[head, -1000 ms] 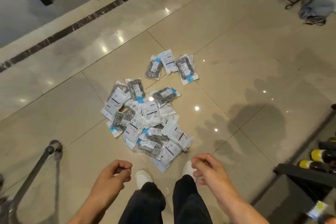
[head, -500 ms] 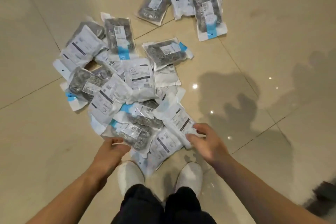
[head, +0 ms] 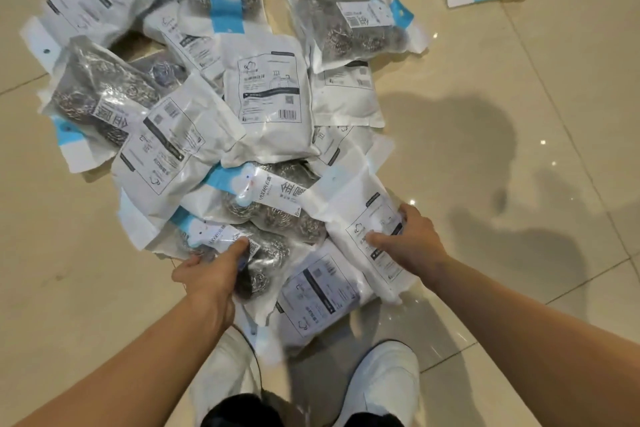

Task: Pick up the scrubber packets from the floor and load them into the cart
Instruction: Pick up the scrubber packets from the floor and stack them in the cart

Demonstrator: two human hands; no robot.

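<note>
On the beige tiled floor, a heap of scrubber packets lies overlapping, mostly left of centre. At its near edge, the left hand curls its fingers round a clear packet showing steel scrubbers. Further right, the right hand grips a white packet, thumb on its printed face. Below, two white shoes stand just beside the heap.
</note>
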